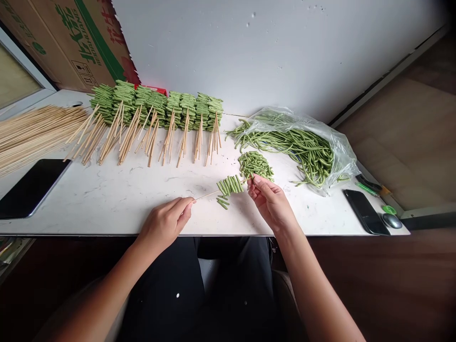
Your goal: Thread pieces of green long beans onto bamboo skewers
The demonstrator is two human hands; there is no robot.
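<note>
While the left hand [167, 223] pinched the skewer [206, 194] and the right hand [269, 198] pinched its tip beside threaded beans [231, 185] over the table [107, 199], the point might have pricked a fingertip.

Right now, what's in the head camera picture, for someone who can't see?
The left hand holds a skewer threaded with bean pieces; the right hand pinches its tip. Finished skewers line the table's back, beside bagged beans.

Left hand [166, 223] and right hand [270, 202] bare, forearms uncovered down to the frame bottom. Black trousers [213, 294] over the lap, plain fabric, a few tiny white specks on it.
</note>
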